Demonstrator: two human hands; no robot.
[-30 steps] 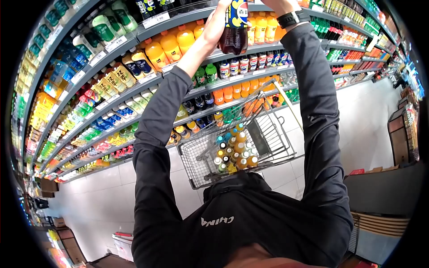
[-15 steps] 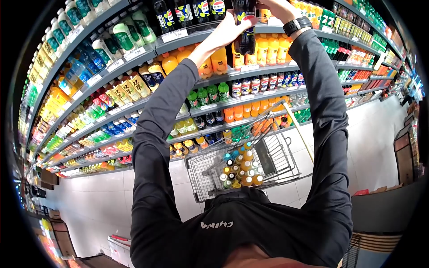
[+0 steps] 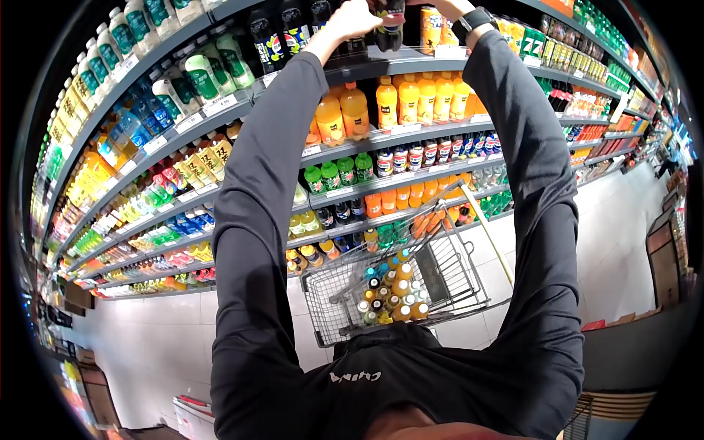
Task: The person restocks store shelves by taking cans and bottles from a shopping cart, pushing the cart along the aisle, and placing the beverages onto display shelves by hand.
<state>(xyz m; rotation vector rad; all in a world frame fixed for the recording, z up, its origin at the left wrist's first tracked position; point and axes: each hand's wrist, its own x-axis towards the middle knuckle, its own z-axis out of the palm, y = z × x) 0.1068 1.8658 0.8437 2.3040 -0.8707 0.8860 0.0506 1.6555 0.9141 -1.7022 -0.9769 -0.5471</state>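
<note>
In the head view, at the top centre of the frame, a dark, clear plastic cola bottle (image 3: 389, 29) stands lengthwise up the frame, base downward, top cropped. The left hand (image 3: 355, 20) curls close beside it, grip unclear; the right hand's (image 3: 446, 7) cropped fingers I can't judge.

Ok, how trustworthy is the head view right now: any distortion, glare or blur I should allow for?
Head view: strong fisheye, shelves bowed into arcs, black corners; the top edge crops the dark bottle and right hand. The floor is washed pale at right. The bottle's label looks soft; goods squeezed at the far left edge are hard to separate.
</note>
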